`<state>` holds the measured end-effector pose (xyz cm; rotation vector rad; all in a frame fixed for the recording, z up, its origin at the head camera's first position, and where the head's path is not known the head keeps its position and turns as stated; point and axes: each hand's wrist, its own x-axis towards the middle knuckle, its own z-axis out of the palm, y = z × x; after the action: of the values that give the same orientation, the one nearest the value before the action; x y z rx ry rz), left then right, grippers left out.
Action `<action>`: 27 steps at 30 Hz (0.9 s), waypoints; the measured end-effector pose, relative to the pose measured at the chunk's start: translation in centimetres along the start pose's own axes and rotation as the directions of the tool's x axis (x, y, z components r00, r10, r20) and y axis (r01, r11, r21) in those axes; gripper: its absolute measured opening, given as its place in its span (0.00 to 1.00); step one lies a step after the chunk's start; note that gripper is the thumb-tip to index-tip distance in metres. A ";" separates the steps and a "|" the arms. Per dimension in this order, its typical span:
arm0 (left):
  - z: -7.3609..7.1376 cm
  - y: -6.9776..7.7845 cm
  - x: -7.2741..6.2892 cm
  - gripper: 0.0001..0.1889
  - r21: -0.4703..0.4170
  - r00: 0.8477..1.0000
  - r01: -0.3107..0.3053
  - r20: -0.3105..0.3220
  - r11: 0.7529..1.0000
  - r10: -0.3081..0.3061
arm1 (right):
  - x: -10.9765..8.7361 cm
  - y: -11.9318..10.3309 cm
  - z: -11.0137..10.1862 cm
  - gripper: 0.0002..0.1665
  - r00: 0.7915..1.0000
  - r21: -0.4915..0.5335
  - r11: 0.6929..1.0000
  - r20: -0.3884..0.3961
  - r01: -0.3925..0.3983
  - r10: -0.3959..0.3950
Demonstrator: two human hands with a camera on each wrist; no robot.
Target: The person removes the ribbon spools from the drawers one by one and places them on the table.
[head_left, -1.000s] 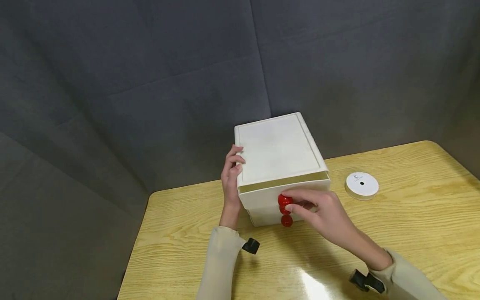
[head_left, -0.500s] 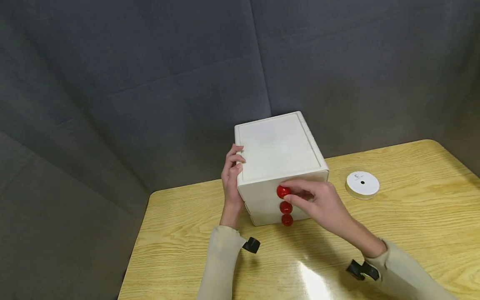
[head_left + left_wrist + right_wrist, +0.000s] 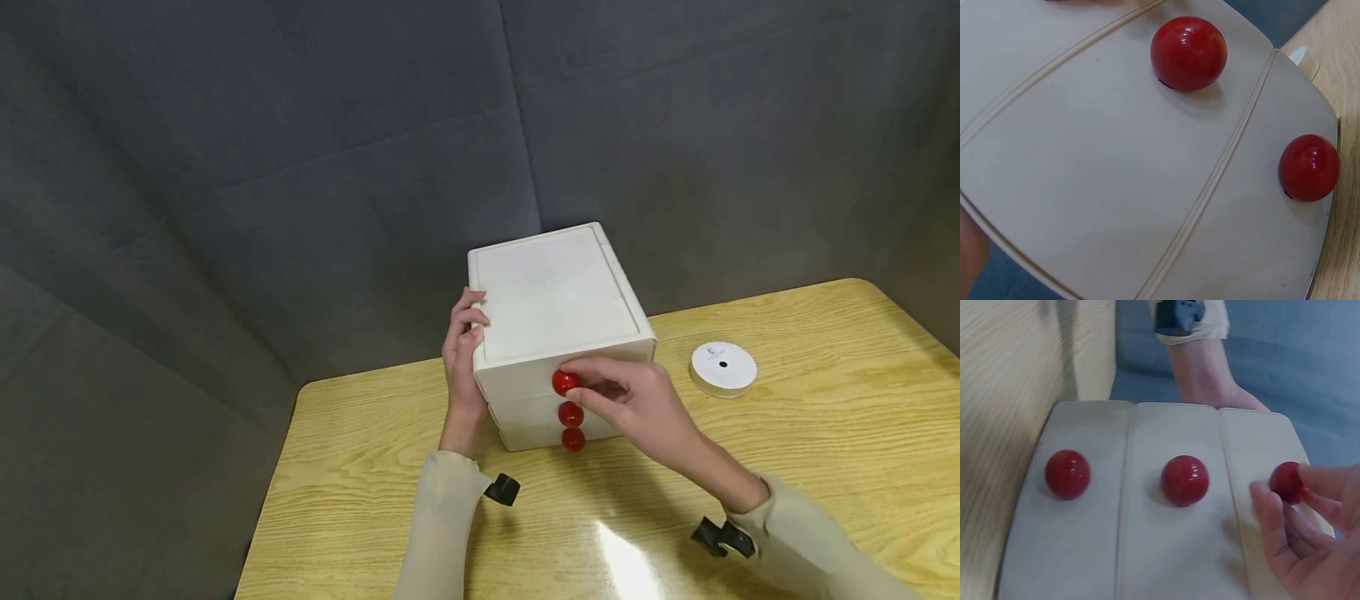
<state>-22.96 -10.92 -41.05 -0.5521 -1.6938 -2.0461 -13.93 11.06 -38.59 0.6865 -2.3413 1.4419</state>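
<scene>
table (image 3: pixel 345 467), wood-grained | dark curtain (image 3: pixel 337 208) behind | right hand (image 3: pixel 639 407) pinches top knob (image 3: pixel 565 382) | left hand (image 3: pixel 462 358) grips cabinet (image 3: pixel 555 292)

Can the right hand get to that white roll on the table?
Probably yes: nothing shows between the white roll and the right hand, but it would have to let go of the top red knob first.

The box (image 3: pixel 558 308) stands on the table (image 3: pixel 360 442), and behind it is the cloth (image 3: pixel 360 183). On its front are three knobs (image 3: pixel 571 414), one below another. The left hand (image 3: pixel 462 358) is at its left side, the right hand (image 3: pixel 643 408) at the top knob (image 3: pixel 564 382). To the right of the box lies the roll (image 3: pixel 723 377).
</scene>
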 end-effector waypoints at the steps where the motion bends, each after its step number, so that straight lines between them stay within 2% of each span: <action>1: 0.0 0.0 0.0 0.10 -0.001 1.000 -0.001 0.001 1.000 0.001 | -0.1 0.1 0.1 0.15 1.000 0.004 1.000 -0.007 0.012 -0.012; 4: 0.0 -0.1 -0.2 0.10 -0.005 1.000 -0.008 0.009 1.000 0.008 | -0.7 0.2 0.2 0.15 1.000 0.049 0.999 -0.023 0.013 -0.012; 9: 0.0 0.0 -0.1 0.10 -0.002 1.000 -0.002 0.006 1.000 0.002 | -1.7 0.3 0.4 0.08 0.997 0.131 0.988 -0.006 -0.078 0.079; 14: 0.0 0.2 0.0 0.10 0.001 1.000 0.006 0.003 1.000 -0.006 | -2.2 1.1 0.9 0.06 0.991 0.071 0.991 0.087 -0.109 0.103; 19: 0.0 0.1 -0.1 0.10 -0.001 1.000 0.001 0.010 1.000 -0.001 | -2.3 2.2 1.4 0.09 0.983 0.017 0.996 0.166 -0.088 0.084; 23: 0.0 0.2 -0.2 0.10 -0.004 1.000 0.001 0.009 1.000 -0.001 | -2.4 2.8 1.8 0.12 0.981 -0.006 0.998 0.182 -0.066 0.066; 27: 0.1 0.3 -0.2 0.10 -0.011 1.000 0.005 0.005 1.000 -0.005 | -2.4 3.2 2.1 0.13 0.986 -0.035 0.999 0.163 -0.040 0.045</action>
<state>-22.57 -10.85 -40.89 -0.5577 -1.6900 -2.0602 -13.63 11.01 -43.08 0.7781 -2.5111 1.4122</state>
